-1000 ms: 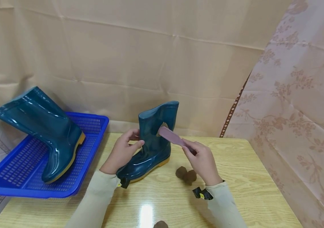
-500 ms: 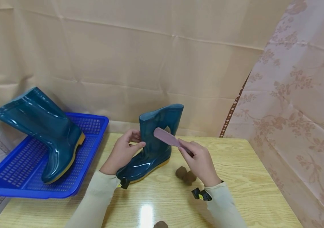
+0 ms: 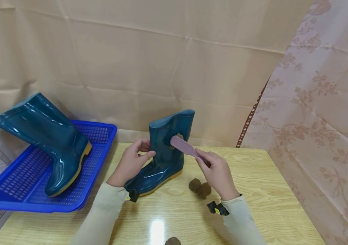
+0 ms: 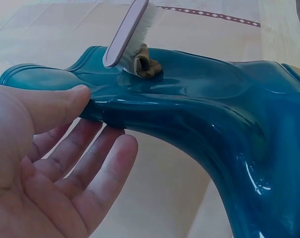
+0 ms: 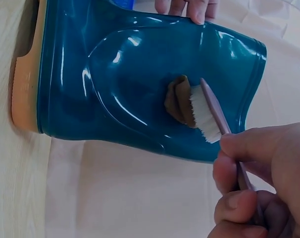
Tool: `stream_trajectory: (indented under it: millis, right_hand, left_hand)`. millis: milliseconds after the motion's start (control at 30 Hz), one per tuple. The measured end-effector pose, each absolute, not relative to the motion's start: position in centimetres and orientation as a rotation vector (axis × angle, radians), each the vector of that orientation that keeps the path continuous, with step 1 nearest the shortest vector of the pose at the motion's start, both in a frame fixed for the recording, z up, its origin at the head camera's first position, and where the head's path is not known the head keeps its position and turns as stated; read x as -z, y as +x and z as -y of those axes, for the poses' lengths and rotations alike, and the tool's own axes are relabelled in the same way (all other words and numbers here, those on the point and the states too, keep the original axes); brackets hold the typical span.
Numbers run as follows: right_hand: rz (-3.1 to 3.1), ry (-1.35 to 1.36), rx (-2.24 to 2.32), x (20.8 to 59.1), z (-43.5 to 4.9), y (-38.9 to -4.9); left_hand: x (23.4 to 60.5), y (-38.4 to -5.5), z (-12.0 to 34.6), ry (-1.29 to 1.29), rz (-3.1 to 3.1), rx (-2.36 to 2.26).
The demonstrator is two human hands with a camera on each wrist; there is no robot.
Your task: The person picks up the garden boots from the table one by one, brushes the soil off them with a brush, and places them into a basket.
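A dark teal rain boot (image 3: 168,153) with a yellow sole stands on the table, toe pointing to the near left. My left hand (image 3: 131,161) holds the front of its shaft, thumb on one side and fingers on the other, as the left wrist view (image 4: 66,158) shows. My right hand (image 3: 217,172) grips the handle of a mauve brush (image 3: 184,147). White bristles (image 5: 205,115) touch a brown, curled, clay-like lump (image 5: 179,100) stuck on the side of the shaft. In the head view the brush head partly hides this lump.
Left of the boot, a blue plastic basket (image 3: 100,163) holds a second teal rain boot (image 3: 60,149), leaning past the rim. Brown lumps (image 3: 200,188) lie near my right wrist, and another brown lump (image 3: 173,241) sits at the near edge of view. A beige curtain hangs behind.
The brush moved left along the shaft, then back right onto the brown lump. The boot's top swayed slightly right and partly back. My left hand stayed nearly in place.
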State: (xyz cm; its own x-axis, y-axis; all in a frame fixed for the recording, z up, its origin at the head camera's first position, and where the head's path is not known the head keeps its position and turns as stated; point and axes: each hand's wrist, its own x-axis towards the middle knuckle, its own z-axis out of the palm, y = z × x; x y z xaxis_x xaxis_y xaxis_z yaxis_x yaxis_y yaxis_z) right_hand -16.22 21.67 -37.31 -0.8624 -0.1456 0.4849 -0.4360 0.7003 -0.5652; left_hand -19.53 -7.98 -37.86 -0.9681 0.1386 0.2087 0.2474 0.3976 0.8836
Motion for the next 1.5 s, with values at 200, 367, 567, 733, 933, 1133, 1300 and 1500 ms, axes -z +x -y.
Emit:
stream_trajectory:
  millis: [200,367,567,733,933,1133,1300,1500]
  right_hand:
    - [2.535,0.434,-0.987,37.0,-22.1,-16.2]
    - [2.560,0.422,-0.977,36.8,-22.5,-16.1]
    - [2.589,0.395,-0.993,36.5,-22.8,-16.1]
    - [2.627,0.356,-0.988,36.3,-23.1,-16.0]
    - [2.650,0.334,-0.983,36.2,-23.4,-16.0]
    - [2.632,0.359,-1.006,36.1,-23.2,-15.9]
    - [2.566,0.446,-1.021,36.4,-22.7,-16.0]
    - [2.509,0.565,-0.952,37.3,-21.9,-16.3]
  left_hand:
    - [38.0,-19.7,8.1,-0.325,2.544,1.640]
    - [38.1,-19.8,8.3,-0.319,2.537,1.651]
    - [38.2,-19.9,8.4,-0.308,2.533,1.672]
    - [38.2,-19.9,8.5,-0.289,2.525,1.692]
    - [38.3,-20.0,8.4,-0.278,2.497,1.705]
    - [38.2,-19.9,8.2,-0.269,2.499,1.704]
    - [38.1,-19.7,8.0,-0.275,2.506,1.687]
    - [37.9,-19.4,7.7,-0.312,2.521,1.669]
